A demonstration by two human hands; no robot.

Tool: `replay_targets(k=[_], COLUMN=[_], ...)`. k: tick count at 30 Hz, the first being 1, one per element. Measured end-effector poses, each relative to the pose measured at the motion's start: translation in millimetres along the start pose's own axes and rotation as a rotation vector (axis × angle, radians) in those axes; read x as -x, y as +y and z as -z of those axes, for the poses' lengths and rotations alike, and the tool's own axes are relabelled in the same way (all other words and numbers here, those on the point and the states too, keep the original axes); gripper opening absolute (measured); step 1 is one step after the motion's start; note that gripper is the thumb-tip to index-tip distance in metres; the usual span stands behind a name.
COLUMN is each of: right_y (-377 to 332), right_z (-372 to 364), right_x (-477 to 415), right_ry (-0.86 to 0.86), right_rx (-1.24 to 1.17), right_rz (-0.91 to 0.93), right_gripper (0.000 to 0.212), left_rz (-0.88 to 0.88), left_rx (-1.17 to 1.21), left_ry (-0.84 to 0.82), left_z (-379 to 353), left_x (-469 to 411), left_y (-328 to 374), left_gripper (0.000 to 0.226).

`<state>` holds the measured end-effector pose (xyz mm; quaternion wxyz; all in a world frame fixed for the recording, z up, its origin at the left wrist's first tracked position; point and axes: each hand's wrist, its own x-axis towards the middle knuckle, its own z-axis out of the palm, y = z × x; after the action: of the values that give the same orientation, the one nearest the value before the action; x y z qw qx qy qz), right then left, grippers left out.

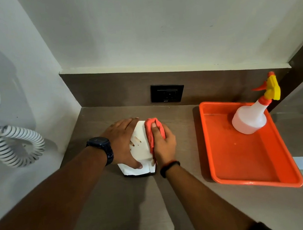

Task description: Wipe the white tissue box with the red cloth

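The white tissue box (140, 148) stands on the brown counter, near the middle of the view. My left hand (123, 142) lies over its left side and top, thumb on the near face, gripping it. My right hand (164, 141) presses the bunched red cloth (151, 131) against the box's right side and top edge, thumb on the cloth. The far and right faces of the box are hidden by my hands and the cloth.
An orange tray (246, 160) lies to the right with a white spray bottle (251, 116) standing in its far corner. A black wall socket (167, 93) sits behind the box. A coiled white cord (16, 147) hangs at the left wall.
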<state>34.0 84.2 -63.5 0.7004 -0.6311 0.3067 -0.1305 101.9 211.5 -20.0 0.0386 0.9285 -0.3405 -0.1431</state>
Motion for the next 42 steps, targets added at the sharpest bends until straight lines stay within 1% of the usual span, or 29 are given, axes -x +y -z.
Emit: replay_targets(k=[2,4,5,6,8,9,11,13,15,18,20,21,22,24,26,27,28,30,31,32,34,36,39,41,42], right_y=[10,18,20,21,17,13,4,-7,-8,9,19,19,17,5,-6,-9,-6,2,8,14,23,19,1,-7,-6], right_z=[0,3,5,7,8,7,3,-1,-2,2,8,9,9,7,2,0,-1,1,4,7,11,11,4,2,2], right_x=[-9,2,12,21,32,31,19,-1,-14,-1,21,29,33,27,11,2,-6,-8,-3,6,26,36,18,-1,-8], right_ry=[-0.007,0.018,0.039,0.058,0.060,0.058,0.041,0.016,-0.002,0.019,0.049,0.041,0.034,0.016,-0.015,-0.024,-0.027,-0.024,-0.012,0.002,0.015,0.022,0.014,-0.012,-0.027], right_rx=[-0.012,-0.040,-0.063,-0.083,-0.157,-0.163,-0.105,-0.034,-0.018,-0.030,-0.078,-0.121,-0.156,-0.145,-0.081,-0.058,-0.043,-0.053,-0.070,-0.100,-0.197,-0.212,-0.137,-0.061,-0.041], right_rz=[-0.102,-0.206,-0.236,-0.248,-0.216,-0.163,-0.028,0.020,-0.061,-0.209,-0.253,-0.248,-0.204,-0.060,0.065,0.072,0.037,-0.086,-0.154,-0.211,-0.277,-0.189,0.011,0.030,-0.010], right_gripper=[0.041,0.047,0.050,0.048,0.033,0.031,0.032,0.030,0.035,0.043,0.040,0.032,0.024,0.012,0.014,0.014,0.012,0.022,0.022,0.020,0.025,0.028,0.017,0.017,0.016], left_rz=[0.002,0.004,0.003,0.002,-0.001,-0.003,-0.005,-0.003,-0.006,-0.003,-0.002,-0.004,-0.008,-0.009,-0.003,-0.001,0.001,0.002,0.001,-0.001,-0.003,-0.006,0.000,0.011,0.018], left_rx=[-0.033,-0.053,-0.055,-0.054,-0.044,-0.036,-0.012,0.011,-0.008,-0.041,-0.043,-0.040,-0.031,0.007,0.037,0.032,0.017,-0.020,-0.035,-0.043,-0.035,-0.011,0.032,0.031,0.014], left_ry=[-0.018,-0.023,-0.019,-0.016,-0.016,-0.019,-0.017,-0.006,-0.006,-0.010,-0.006,-0.007,-0.008,-0.007,0.010,0.014,0.011,0.001,0.001,0.004,0.005,-0.001,-0.001,-0.008,-0.017], left_z=[0,0,-1,-1,-1,-1,-1,-1,-1,-3,-4,-3,-3,-2,-4,-4,-4,-5,-5,-5,-4,-2,-2,-2,-2], left_x=[0,-1,-1,-1,-1,-1,-2,-2,-2,-2,-2,-2,-2,-2,-2,-2,-3,-3,-2,-2,-1,-1,-1,-1,-1], left_y=[2,3,3,3,2,1,0,-1,0,0,0,-1,-1,-2,-3,-3,-3,-3,-2,-1,0,0,-2,-2,-2], left_gripper=[0.141,0.143,0.144,0.144,0.144,0.144,0.142,0.140,0.140,0.143,0.143,0.143,0.143,0.141,0.140,0.140,0.140,0.142,0.143,0.143,0.144,0.143,0.141,0.141,0.142])
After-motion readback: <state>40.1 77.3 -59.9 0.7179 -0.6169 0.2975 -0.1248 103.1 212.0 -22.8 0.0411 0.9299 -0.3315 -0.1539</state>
